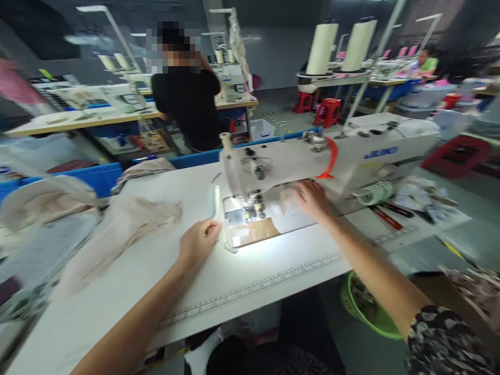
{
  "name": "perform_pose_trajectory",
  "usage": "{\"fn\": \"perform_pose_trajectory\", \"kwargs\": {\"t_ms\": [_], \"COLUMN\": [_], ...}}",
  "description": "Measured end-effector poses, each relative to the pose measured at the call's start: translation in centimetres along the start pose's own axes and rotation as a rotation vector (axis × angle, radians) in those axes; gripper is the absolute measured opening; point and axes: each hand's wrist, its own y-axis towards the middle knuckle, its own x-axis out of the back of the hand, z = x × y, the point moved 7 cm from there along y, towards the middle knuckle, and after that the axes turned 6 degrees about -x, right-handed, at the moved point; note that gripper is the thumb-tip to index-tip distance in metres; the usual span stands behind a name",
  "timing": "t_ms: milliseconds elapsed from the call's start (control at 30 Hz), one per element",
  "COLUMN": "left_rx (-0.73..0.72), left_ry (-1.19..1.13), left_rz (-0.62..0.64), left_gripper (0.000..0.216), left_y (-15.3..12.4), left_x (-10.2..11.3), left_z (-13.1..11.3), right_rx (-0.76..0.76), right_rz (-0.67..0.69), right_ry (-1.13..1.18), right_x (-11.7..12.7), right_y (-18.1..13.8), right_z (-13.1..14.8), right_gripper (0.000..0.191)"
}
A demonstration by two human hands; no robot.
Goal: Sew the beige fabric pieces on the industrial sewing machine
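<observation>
A white sewing machine (351, 151) stands on a white worktable, its lamp lighting the needle area (250, 208). Left of the needle, my left hand (201, 239) is closed with curled fingers at the edge of the machine bed. A narrow pale strip (217, 200) rises just above those fingers; whether they grip it I cannot tell. Under the machine arm, my right hand (314, 200) reaches in from the right, fingers stretched out over the bed. Its fingertips are by a whitish piece (287, 200), which is blurred.
Pale cloth (140, 224) lies on the table to the left. Red-handled tools (386, 217) and a thread spool (375, 192) lie to the right. A green basket (380, 328) is below the front edge. A person in black (187, 104) is beyond the table.
</observation>
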Motion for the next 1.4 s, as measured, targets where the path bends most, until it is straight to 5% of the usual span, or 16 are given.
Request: {"fn": "perform_pose_trajectory", "kwargs": {"t_ms": [200, 467, 667, 800, 867, 967, 1133, 1267, 1400], "left_rx": [-0.127, -0.167, -0.213, -0.322, -0.33, -0.282, -0.319, -0.279, -0.173], "left_ry": [-0.011, 0.252, 0.21, 0.052, -0.015, -0.103, -0.269, -0.46, -0.507], "left_rz": [-0.069, -0.268, -0.271, -0.292, -0.229, 0.026, 0.512, 0.583, 0.487], "left_gripper": [0.019, 0.013, 0.025, 0.031, 0.033, 0.034, 0.034, 0.029, 0.026], "left_y": [0.5, 3.6, 4.3, 2.2, 1.5, 1.5, 1.8, 2.5, 3.4], "left_x": [1.4, 9.3, 10.2, 10.6, 10.1, 8.0, 3.0, -1.1, -4.3], "left_z": [2.3, 8.9, 9.0, 8.0, 7.2, 5.1, -1.4, -4.3, -3.4], "right_rx": [0.049, 0.106, 0.092, 0.253, 0.366, 0.488, 0.567, 0.545, 0.515], "right_rz": [-0.029, -0.105, -0.218, -0.049, 0.114, 0.238, 0.289, 0.299, 0.33], "right_ry": [-0.051, -0.062, -0.015, 0.158, 0.238, 0.173, -0.023, -0.014, 0.008], "right_x": [-3.0, -1.5, 1.9, 2.3, 1.5, 0.3, -0.7, -0.4, -0.4], "right_y": [-0.7, -1.7, -2.4, -5.6, -7.2, -8.1, -7.5, -7.6, -7.9], "right_z": [-0.3, 0.3, 2.1, 7.7, 11.2, 15.2, 17.2, 16.6, 16.2], "right_gripper": [0.033, 0.036, 0.035, 0.035, 0.036, 0.035, 0.036, 0.039, 0.037]}}
